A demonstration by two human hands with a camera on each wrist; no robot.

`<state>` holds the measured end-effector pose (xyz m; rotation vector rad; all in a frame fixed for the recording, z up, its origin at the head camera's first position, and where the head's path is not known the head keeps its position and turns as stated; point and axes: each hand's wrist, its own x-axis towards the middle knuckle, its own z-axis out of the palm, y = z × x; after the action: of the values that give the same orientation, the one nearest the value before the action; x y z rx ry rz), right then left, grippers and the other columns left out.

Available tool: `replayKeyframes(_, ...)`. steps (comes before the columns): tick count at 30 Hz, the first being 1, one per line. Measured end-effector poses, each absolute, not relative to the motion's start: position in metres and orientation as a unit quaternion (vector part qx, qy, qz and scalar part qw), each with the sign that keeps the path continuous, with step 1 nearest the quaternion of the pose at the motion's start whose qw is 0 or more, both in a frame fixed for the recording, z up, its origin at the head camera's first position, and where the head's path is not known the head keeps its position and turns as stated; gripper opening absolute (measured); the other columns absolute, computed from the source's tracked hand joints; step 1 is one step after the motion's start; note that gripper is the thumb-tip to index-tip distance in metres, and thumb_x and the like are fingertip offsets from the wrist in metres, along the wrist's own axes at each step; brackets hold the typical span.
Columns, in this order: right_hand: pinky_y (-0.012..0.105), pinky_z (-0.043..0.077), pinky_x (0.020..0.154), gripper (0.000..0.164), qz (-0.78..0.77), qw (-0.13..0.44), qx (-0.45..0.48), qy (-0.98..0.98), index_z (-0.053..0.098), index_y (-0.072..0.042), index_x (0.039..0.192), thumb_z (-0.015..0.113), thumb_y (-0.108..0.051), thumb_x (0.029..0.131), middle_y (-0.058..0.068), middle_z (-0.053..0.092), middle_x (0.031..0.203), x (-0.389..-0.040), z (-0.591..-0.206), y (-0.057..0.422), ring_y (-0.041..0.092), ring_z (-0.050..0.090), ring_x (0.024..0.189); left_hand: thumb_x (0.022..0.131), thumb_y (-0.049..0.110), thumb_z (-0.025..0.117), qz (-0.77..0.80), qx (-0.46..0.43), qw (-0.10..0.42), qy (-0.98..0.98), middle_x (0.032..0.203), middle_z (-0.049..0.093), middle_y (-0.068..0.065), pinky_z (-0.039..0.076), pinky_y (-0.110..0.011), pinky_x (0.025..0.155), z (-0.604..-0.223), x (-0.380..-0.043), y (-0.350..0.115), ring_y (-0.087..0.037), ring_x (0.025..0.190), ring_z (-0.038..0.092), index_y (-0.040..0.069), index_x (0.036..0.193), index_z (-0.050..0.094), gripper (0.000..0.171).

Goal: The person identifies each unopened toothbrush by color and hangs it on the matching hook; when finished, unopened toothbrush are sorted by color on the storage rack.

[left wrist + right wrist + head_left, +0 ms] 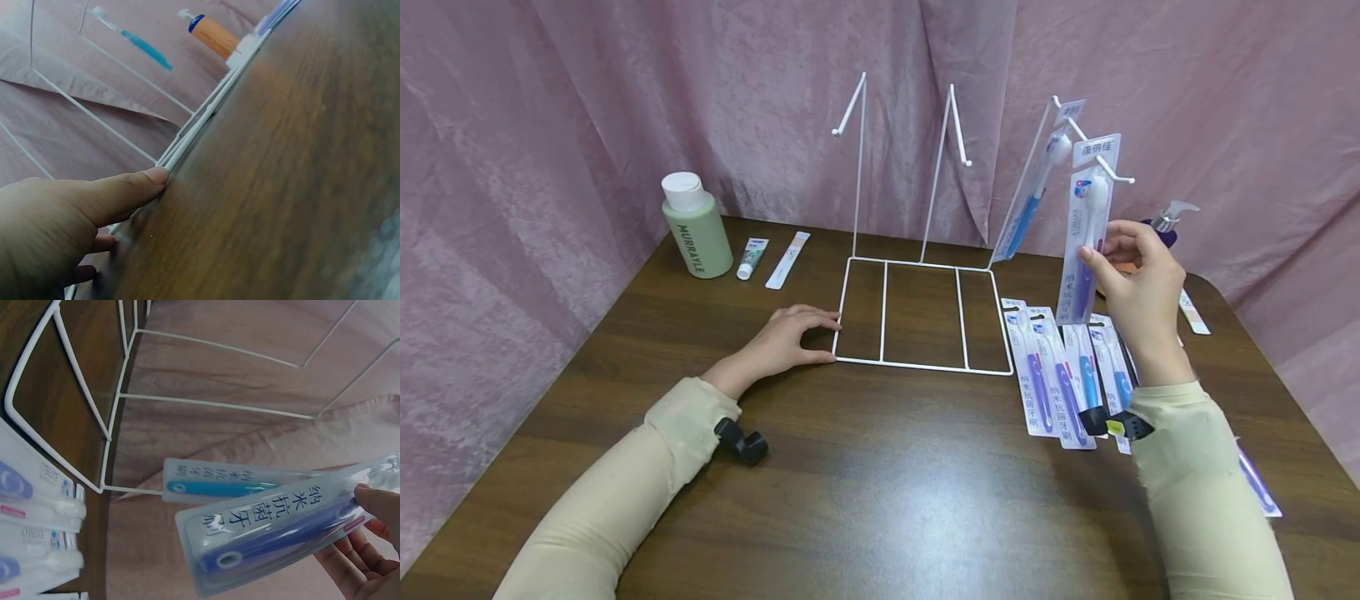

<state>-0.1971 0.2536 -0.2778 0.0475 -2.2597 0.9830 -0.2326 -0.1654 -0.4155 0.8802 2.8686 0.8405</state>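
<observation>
My right hand (1146, 279) pinches a purple toothbrush in a clear blister pack (275, 534) by its edge, thumb in front. The pack's top overlaps the tip of the right hook (1116, 171) of a white wire rack (925, 364). Farther back on that hook hangs a packaged blue toothbrush (1033, 196), seen behind the purple one in the right wrist view. My left hand (782, 340) rests at the left side of the rack's base, thumb against the front corner and straight fingers on the side wire.
Several packaged toothbrushes (1037, 375) lie in a row right of the rack. A green bottle (700, 237), a small toothpaste tube (752, 258) and a slim packet (787, 260) are at the back left. Behind my right hand stands an orange pump bottle (214, 36). A pink curtain (775, 108) hangs behind.
</observation>
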Motion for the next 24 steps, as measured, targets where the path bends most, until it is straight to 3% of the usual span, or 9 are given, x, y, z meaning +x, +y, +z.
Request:
replayKeyframes(20,0.007,0.043,0.066,0.037,0.442,0.356,-0.024,-0.823,0.064,-0.002,0.118,0.073,-0.018,0.086,-0.022,0.051,0.076,-0.248,-0.285,0.232,-0.01,0.05,0.067,0.081,0.035,0.076,0.267,0.29,0.005,0.919,0.142,0.054,-0.004,0.026,-0.056,0.107,-0.414,-0.233,-0.166,-0.029,0.132,0.044,0.015,0.124,0.064,0.049)
replayKeyframes(24,0.007,0.043,0.066,0.038,0.435,0.353,-0.04,-0.828,0.064,-0.005,0.119,0.072,-0.023,0.086,-0.016,0.056,0.082,-0.255,-0.286,0.229,-0.01,0.051,0.069,0.081,0.034,0.076,0.27,0.288,0.006,0.919,0.142,0.054,-0.005,0.026,-0.056,0.107,-0.415,-0.233,-0.166,-0.029,0.132,0.044,0.015,0.124,0.064,0.049)
